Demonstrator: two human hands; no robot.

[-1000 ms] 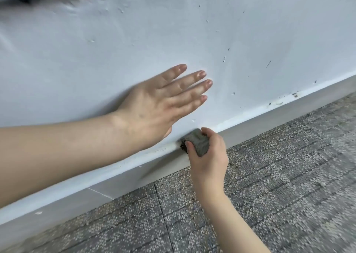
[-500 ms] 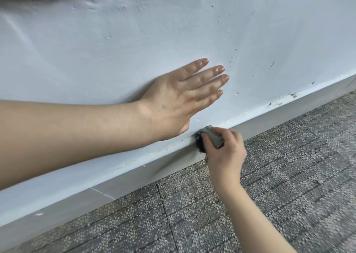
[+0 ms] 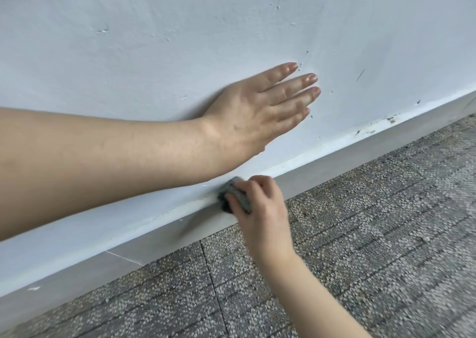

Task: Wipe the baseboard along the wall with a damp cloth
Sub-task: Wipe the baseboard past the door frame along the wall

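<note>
A pale grey baseboard runs diagonally along the foot of the white wall, from lower left to upper right. My right hand grips a small folded grey cloth and holds it against the baseboard's top edge near the middle of the view. Just above it, my left hand lies flat on the wall with its fingers straight, pointing right. Dark specks mark the baseboard's top edge at the far right.
Grey speckled carpet tiles cover the floor in front of the baseboard. The wall has small chips and scratches. A thin joint line crosses the baseboard at the lower left.
My right hand has slid the cloth a little along the baseboard's top edge. My left hand has shifted rightward on the wall, still flat. The view has moved right and closer.
</note>
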